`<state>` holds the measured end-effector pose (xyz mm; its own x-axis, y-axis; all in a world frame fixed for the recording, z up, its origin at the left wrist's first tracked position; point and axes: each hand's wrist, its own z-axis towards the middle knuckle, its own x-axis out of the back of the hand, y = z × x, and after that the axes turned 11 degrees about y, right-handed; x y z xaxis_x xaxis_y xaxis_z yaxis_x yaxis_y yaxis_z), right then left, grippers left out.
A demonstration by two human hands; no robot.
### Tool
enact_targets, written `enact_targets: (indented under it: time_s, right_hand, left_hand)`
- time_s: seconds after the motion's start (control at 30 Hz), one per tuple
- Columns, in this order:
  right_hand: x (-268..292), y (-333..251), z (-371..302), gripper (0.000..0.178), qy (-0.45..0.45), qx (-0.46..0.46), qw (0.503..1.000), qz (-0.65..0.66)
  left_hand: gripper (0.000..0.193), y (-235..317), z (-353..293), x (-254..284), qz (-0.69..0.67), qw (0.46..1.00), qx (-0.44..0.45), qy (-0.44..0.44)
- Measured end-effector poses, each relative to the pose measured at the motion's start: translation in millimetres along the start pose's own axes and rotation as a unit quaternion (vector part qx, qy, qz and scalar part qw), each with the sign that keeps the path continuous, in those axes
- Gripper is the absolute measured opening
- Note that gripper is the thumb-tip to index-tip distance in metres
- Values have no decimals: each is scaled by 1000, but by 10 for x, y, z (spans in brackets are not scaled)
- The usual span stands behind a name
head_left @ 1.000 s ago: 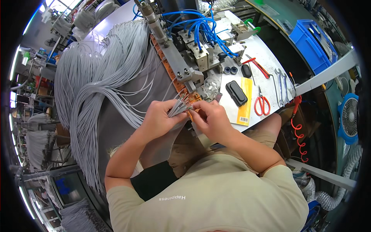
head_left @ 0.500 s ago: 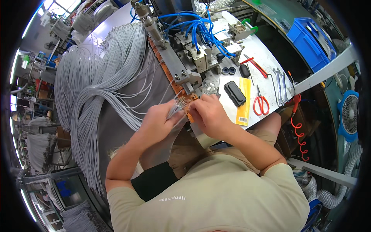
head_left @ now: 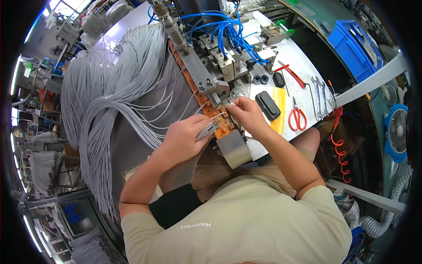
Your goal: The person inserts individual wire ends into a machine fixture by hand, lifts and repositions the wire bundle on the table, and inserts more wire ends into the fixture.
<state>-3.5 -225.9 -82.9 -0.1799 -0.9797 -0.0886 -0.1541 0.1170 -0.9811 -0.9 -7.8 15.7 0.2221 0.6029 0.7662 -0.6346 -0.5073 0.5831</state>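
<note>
My left hand (head_left: 187, 135) is closed round a bunch of grey cables (head_left: 205, 130), whose stripped ends with thin coloured wires point right over the orange fixture strip (head_left: 225, 128). One cable end reaches farther out across the strip than the others. My right hand (head_left: 249, 115) is pinched at the strip's right edge, beside the metal head of the machine (head_left: 212, 88); what its fingertips hold, if anything, is hidden. From the left hand, the cables trail back into a big grey cable pile (head_left: 118, 101) on the left.
Blue air hoses (head_left: 220, 26) run over the machine at the back. On the white table to the right lie a black case (head_left: 267, 105), red-handled scissors (head_left: 297, 119), wrenches (head_left: 317, 97) and red-handled pliers (head_left: 293, 75). A blue crate (head_left: 351, 48) and a fan (head_left: 398, 132) stand farther right.
My right hand has moved away from the cable ends, up and to the right toward the machine head. My left hand has shifted slightly right with the cables, and more orange strip shows.
</note>
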Motion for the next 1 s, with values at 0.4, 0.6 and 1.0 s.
enact_targets:
  time_s: [0.4, 0.6, 1.0]
  right_hand:
    - [-19, -209, -410, 19, 121, 114, 981, -100]
    - [-254, -350, -629, 12, 44, 372, 910, -176]
    - [-225, -386, -593, 14, 15, 339, 917, -211]
  left_hand:
    - [17, -101, 14, 102, -249, 935, 252, -8]
    - [15, -82, 50, 106, -349, 891, 287, -37]
    - [15, -66, 19, 42, -157, 969, 187, 30]
